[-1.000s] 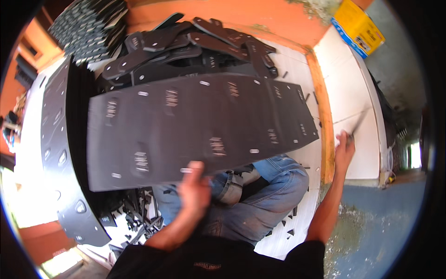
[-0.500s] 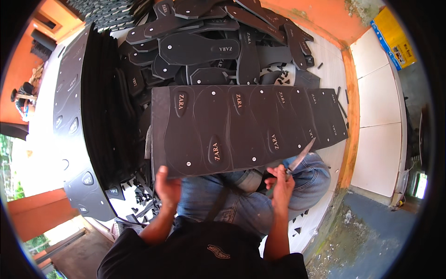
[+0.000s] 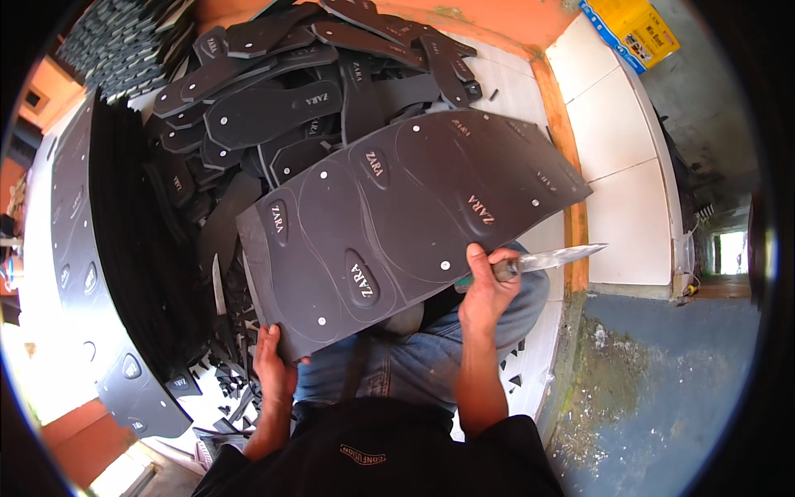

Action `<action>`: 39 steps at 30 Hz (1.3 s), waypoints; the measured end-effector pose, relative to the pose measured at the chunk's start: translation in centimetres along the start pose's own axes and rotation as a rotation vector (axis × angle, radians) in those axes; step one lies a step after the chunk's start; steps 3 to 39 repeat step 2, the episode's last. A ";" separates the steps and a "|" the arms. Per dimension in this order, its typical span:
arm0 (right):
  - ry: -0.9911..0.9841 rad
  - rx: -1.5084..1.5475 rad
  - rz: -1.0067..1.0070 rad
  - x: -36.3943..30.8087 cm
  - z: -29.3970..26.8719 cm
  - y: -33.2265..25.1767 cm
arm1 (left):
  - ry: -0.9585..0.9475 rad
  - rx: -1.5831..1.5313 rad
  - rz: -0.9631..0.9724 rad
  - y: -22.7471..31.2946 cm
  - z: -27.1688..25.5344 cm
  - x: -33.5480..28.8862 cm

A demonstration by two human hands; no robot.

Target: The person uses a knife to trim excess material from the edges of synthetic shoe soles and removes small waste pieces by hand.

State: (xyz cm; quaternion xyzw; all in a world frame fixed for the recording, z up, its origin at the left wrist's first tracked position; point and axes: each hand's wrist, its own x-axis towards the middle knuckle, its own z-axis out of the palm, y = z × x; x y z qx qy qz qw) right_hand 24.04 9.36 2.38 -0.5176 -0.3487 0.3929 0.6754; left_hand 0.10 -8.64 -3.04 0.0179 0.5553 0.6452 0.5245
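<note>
A large black foam sheet (image 3: 406,207), marked with sole outlines, lies tilted over my crossed legs, its right end raised and bent. My left hand (image 3: 275,364) grips its near left corner, thumb on top and fingers beneath. In my right hand (image 3: 490,294) is a knife (image 3: 555,258), its blade pointing right, past the sheet's near edge. The thumb of that hand presses on the sheet's edge; whether its other fingers also hold the sheet is hidden. Another blade (image 3: 218,283) stands beside the sheet's left edge.
Cut black soles (image 3: 273,112) are heaped beyond the sheet. On the left stands a thick stack of uncut sheets (image 3: 79,240). Small black offcuts (image 3: 240,402) litter the floor near my left arm. A yellow and blue bag (image 3: 633,33) lies at far right, past a tiled ledge (image 3: 617,199).
My left hand, open before, has closed on the sheet's corner. The sheet has turned, its right end lifting. The knife has swung from pointing up-right to pointing right. My view has shifted rightward.
</note>
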 end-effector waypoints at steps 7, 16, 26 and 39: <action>-0.068 -0.108 0.004 2.0 -1.1 -0.8 | 0.004 -0.034 0.025 -1.8 0.7 -0.1; -0.068 -0.108 0.004 2.0 -1.1 -0.8 | 0.004 -0.034 0.025 -1.8 0.7 -0.1; -0.068 -0.108 0.004 2.0 -1.1 -0.8 | 0.004 -0.034 0.025 -1.8 0.7 -0.1; -0.068 -0.108 0.004 2.0 -1.1 -0.8 | 0.004 -0.034 0.025 -1.8 0.7 -0.1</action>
